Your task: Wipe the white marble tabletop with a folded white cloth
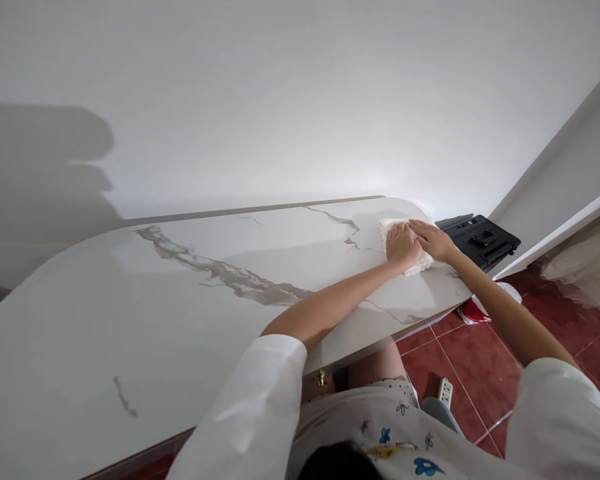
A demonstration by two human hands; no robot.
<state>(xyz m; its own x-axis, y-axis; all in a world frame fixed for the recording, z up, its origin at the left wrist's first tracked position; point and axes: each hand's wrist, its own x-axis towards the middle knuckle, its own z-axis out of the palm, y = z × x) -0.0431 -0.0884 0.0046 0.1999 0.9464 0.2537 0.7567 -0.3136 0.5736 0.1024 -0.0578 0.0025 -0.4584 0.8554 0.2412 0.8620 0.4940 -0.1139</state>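
A white cloth [420, 265] with a textured, scalloped edge lies on the right end of a white marble-patterned tabletop [190, 333]. My left hand [403, 245] is closed on the cloth, its fingers curled down into it. Right beside it, my right hand [434, 241] rests with fingers stretched out over the cloth, their tips reaching the left hand. Both hands press down near the table's rounded far-right corner. The cloth's middle is hidden under them.
A black case [483, 240] with a handle stands past the table's right end. A red and white item [474, 311] and a power strip [445, 392] are on the red tiled floor [467, 373]. A white wall [280, 100] runs behind the table.
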